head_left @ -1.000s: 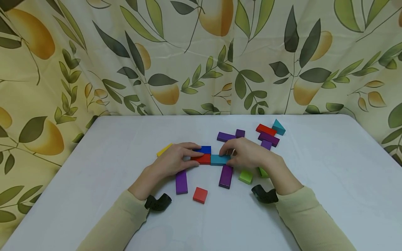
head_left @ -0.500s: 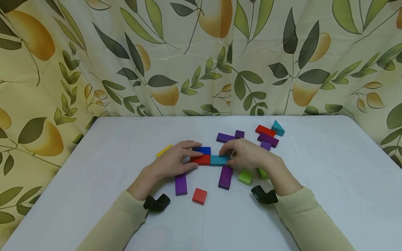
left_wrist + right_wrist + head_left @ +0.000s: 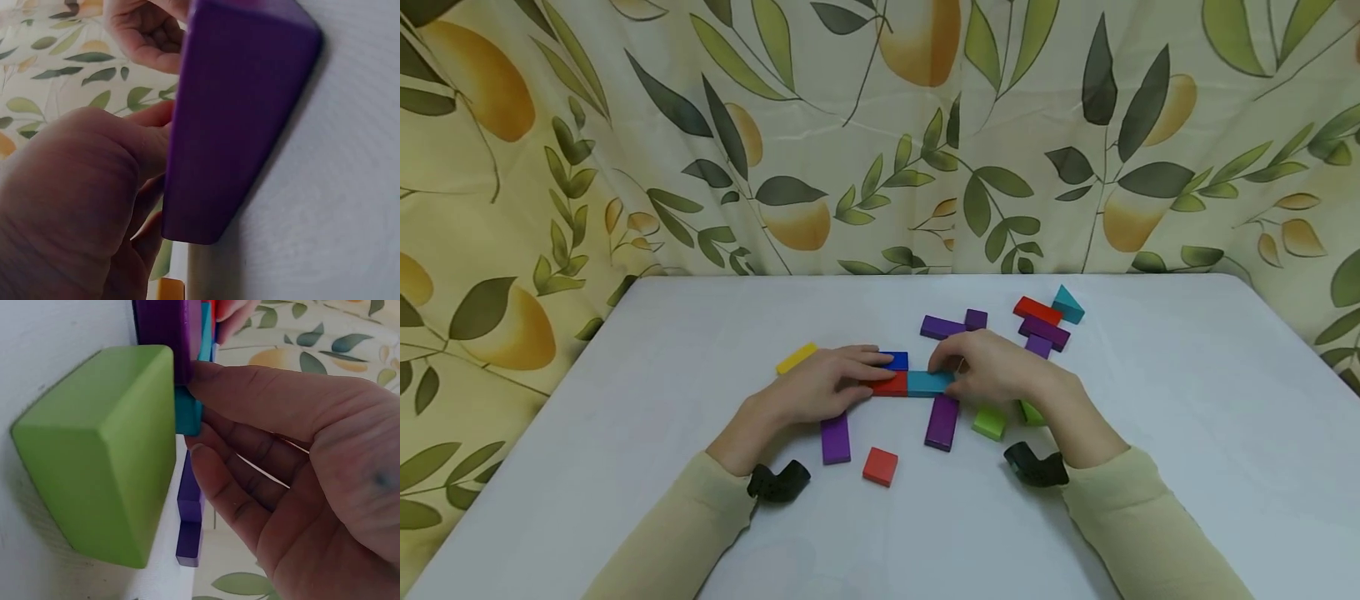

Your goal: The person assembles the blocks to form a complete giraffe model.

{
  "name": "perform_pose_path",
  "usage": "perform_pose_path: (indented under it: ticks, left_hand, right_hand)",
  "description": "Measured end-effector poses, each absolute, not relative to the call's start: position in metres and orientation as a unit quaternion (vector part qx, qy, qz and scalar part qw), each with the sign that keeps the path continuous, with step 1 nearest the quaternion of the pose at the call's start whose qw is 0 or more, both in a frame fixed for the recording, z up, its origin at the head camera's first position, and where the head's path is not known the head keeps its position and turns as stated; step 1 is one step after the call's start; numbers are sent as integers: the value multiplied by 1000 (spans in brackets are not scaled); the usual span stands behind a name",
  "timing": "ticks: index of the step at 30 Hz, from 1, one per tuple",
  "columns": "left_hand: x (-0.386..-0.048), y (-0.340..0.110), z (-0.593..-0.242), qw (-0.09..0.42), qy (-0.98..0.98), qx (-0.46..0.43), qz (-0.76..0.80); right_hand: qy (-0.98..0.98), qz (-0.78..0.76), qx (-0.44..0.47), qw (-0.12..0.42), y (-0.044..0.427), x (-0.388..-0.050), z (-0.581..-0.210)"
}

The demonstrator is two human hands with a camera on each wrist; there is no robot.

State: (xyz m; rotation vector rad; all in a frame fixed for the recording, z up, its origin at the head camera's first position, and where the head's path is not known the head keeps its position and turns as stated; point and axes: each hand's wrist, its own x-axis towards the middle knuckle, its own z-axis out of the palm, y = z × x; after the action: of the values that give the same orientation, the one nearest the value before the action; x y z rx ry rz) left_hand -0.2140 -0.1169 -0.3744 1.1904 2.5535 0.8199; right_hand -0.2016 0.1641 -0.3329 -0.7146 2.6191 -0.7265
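Observation:
In the head view my left hand (image 3: 820, 383) lies over the left part of a red block (image 3: 890, 384) and a blue block (image 3: 897, 361), its fingers fairly straight on them. A teal block (image 3: 929, 383) continues the row from the red one; my right hand (image 3: 992, 367) pinches it at its right end, index finger at the far side and thumb at the near side. Touching the teal block's near side is a purple block (image 3: 942, 422). Another purple block (image 3: 231, 125) fills much of the left wrist view, partly hiding the left fingers.
A red square block (image 3: 880, 467) lies nearest. Green blocks (image 3: 989, 423) sit beneath my right wrist. Purple blocks (image 3: 943, 327) and a cluster with a teal triangle (image 3: 1067, 305) lie farther back. A yellow block (image 3: 796, 357) is beside my left hand. A patterned curtain (image 3: 880, 167) hangs behind.
My left fingers have slid a little to the right, covering more of the red and blue blocks. The right hand keeps its place on the teal block.

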Motion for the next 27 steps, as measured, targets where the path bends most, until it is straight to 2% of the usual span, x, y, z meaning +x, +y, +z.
perform_pose_path:
  ticks: [12, 27]
  left_hand:
    - [-201, -115, -367, 128, 865, 401, 274]
    - [-178, -113, -364, 143, 870, 392, 264]
  right_hand:
    - [903, -273, -274, 186, 165, -189, -330]
    - [900, -272, -305, 150, 171, -162, -335]
